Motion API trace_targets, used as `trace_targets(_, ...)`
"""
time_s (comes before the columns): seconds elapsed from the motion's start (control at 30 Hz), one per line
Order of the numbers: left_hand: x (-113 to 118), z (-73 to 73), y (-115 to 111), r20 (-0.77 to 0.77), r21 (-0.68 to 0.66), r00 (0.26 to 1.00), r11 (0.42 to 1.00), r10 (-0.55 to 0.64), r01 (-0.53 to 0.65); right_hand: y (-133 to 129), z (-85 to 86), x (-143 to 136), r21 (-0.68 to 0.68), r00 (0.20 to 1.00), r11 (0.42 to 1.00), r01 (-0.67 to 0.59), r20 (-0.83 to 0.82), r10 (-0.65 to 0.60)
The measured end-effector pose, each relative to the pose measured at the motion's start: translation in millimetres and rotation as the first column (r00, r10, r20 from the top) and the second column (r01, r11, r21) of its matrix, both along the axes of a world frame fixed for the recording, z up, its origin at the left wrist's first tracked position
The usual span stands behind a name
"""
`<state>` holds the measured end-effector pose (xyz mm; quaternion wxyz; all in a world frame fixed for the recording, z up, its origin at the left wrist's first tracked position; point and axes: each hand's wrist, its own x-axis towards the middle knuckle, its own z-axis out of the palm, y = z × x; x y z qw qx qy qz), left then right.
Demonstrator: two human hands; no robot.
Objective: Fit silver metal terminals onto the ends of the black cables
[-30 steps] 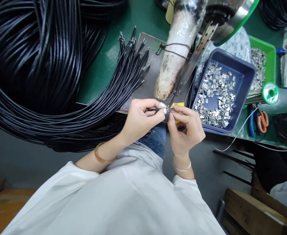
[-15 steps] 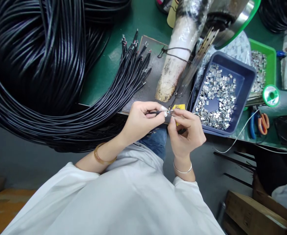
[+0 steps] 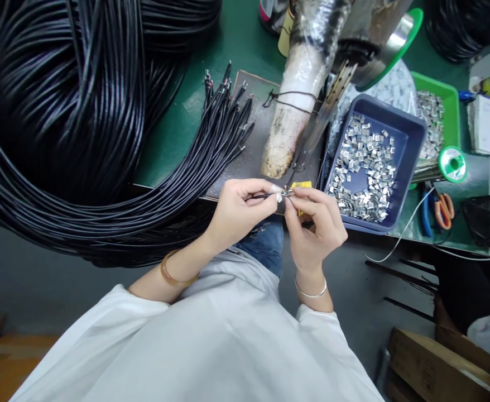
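Observation:
Between thumb and forefinger, my left hand pinches a black cable close to its end. My right hand is closed on a small metal connector at that cable end, the fingertips of both hands almost meeting. Right beneath the tip of a soldering iron is where the cable end sits. A yellow piece shows behind my right fingers. To the right, a dark blue tray holds many small silvery metal shells.
A thick bundle of black cables curves along the left, its stripped ends on a dark board. A plastic-wrapped tube hangs over the board. Right of the blue tray are a green bin, a solder spool and orange-and-blue-handled pliers.
The view has shifted slightly, so the bench things sit a little lower and further left. Both hands keep their pinch at the cable end, with only small finger movement.

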<state>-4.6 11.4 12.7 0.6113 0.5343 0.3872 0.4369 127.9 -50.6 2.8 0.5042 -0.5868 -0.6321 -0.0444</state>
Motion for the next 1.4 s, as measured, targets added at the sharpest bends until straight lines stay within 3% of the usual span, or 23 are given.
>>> trace_targets(0.17, 0.2, 4.4, 0.0, 0.019, 0.058, 1.000, 0.998, -0.007, 0.006, 0.4, 0.6, -1.2, 0.023, 0.999, 1.000, 0.015, 0.028, -0.016)
trace_targets(0.5, -2.4, 2.0, 0.9, -0.023, -0.065, 0.998, 0.996, -0.060, 0.058, -3.1, -5.8, -0.8, 0.067, 1.000, 0.998, 0.007, 0.029, -0.009)
trace_targets(0.7, -6.4, 2.8, 5.8, 0.116, -0.121, 0.979, 0.975, -0.170, 0.184, -1.4, 2.3, -0.3, -0.026, 0.997, 1.000, -0.012, -0.072, 0.010)
trace_targets(1.0, -5.3, 1.6, 6.9, 0.048, -0.092, 0.995, 0.991, -0.090, 0.094, 3.5, 3.3, 0.6, -0.055, 0.998, 0.998, -0.033, -0.052, 0.030)
trace_targets(1.2, -6.1, 2.9, 7.3, -0.030, 0.037, 0.999, 0.999, -0.018, 0.019, 3.3, 7.6, -0.1, -0.030, 0.999, 0.999, -0.033, -0.022, 0.032)
trace_targets(1.4, -10.9, -2.9, 7.6, -0.021, 0.008, 0.993, 0.994, -0.112, 0.112, -0.9, 0.7, 0.6, -0.016, 0.996, 0.997, -0.072, 0.060, 0.073)
